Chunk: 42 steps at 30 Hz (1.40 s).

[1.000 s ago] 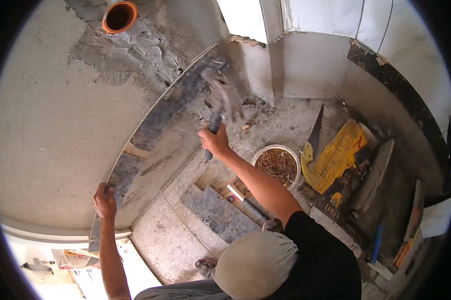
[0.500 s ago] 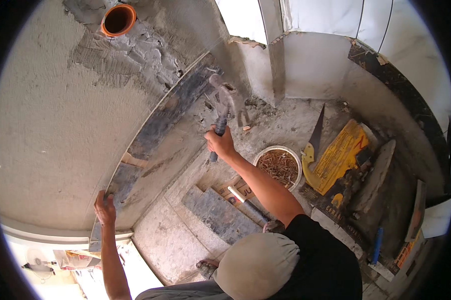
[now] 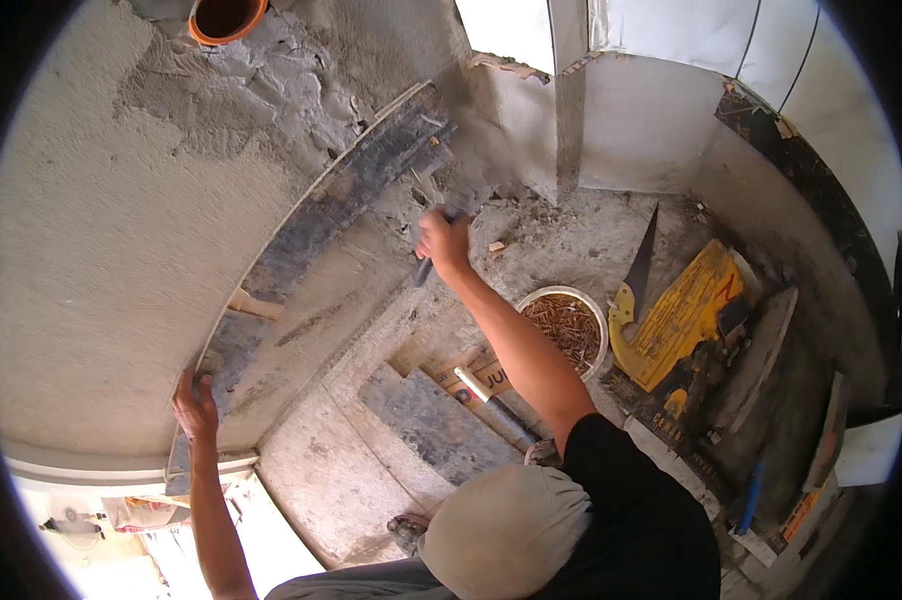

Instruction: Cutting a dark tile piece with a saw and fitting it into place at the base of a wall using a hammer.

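A long, dark, worn board (image 3: 316, 225) stands on edge along the plastered wall, pale at its top edge. My left hand (image 3: 196, 402) grips its upper edge near the left end. My right hand (image 3: 443, 240) is closed around the dark handle of a claw hammer (image 3: 425, 270), close to the board's far end. The hammer's head is smeared by motion, so whether it touches the board I cannot tell.
A white bucket (image 3: 603, 350) of rusty nails is right of my right arm. Beyond it lie a yellow-handled handsaw (image 3: 626, 318), a torn yellow bag (image 3: 686, 315) and planks. Another hammer (image 3: 496, 405) rests by a board piece (image 3: 431, 425). An orange pipe (image 3: 225, 18) juts from the wall.
The hammer has swung, its head going from clearly seen to blurred. My left hand keeps its hold on the board. The whole view has shifted slightly.
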Motion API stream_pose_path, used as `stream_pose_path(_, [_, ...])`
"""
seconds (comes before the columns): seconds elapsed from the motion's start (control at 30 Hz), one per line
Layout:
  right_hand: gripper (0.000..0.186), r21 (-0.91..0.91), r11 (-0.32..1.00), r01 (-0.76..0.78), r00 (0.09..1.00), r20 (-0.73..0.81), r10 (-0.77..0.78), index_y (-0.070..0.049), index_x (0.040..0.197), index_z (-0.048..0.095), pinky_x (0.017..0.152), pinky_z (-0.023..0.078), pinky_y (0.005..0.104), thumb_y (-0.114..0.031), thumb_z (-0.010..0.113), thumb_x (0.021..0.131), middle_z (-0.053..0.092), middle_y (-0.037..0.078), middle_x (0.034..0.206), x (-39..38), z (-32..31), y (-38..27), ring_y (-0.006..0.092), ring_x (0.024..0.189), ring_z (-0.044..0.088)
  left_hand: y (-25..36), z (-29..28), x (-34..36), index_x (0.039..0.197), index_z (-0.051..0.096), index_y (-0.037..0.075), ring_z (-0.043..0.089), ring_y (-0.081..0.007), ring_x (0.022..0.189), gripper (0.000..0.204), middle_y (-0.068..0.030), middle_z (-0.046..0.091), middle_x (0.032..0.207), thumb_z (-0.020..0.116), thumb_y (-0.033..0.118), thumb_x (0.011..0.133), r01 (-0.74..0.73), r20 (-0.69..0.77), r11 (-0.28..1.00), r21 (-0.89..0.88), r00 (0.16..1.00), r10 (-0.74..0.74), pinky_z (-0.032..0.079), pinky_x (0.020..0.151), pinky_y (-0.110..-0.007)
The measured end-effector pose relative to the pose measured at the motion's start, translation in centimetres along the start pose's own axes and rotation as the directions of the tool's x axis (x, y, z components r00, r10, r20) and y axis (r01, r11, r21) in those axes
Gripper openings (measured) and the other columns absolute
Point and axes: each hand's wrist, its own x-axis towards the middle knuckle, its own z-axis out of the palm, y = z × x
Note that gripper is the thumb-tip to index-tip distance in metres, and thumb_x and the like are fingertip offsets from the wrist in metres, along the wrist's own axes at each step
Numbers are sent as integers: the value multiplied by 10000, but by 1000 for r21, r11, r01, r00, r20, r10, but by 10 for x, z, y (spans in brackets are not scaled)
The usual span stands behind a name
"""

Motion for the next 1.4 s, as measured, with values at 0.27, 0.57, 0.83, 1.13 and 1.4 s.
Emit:
stream_pose_path(0.27, [280,-112,994,-5,1000,6,6,-107,607,393,359,319,317,-77,584,808,367,-15,470,-24,3,-12,116,341,358,-21,-5,-2,1085,633,-1,628,-436,885,333,-240,662,966,667,261,881,47,5,999,15,999,-47,494,785,-474])
stream_pose_path(0.57, [222,-322,947,-18,995,90,49,-90,634,455,359,301,303,-77,575,821,381,-24,486,3,-11,-21,100,348,351,-20,6,-6,1135,630,29,622,-446,947,347,-224,667,1038,660,254,872,85,-37,985,152,996,-80,495,833,-482])
stream_pose_path(0.83, [204,-148,930,337,934,178,-310,-50,673,487,376,361,316,-124,623,806,477,35,491,44,-57,3,128,398,478,-5,21,1,1120,631,12,623,-438,957,346,-233,664,1035,650,251,872,7,-12,1000,31,1000,-7,492,836,-480])
stream_pose_path(1.13, [131,-104,981,162,986,47,-158,-66,739,519,367,356,341,-103,621,812,454,9,535,-2,-29,-2,138,393,447,-12,-5,-1,1099,628,-6,625,-450,933,341,-239,660,1017,638,249,873,25,-85,989,149,996,-13,491,800,-490])
stream_pose_path(1.4, [255,-426,903,59,998,19,-56,-92,608,438,360,361,347,-74,616,791,431,14,471,33,-11,-8,137,348,416,-1,-4,3,1078,625,17,609,-457,926,330,-233,654,978,630,281,881,2,-58,997,78,998,2,480,781,-500])
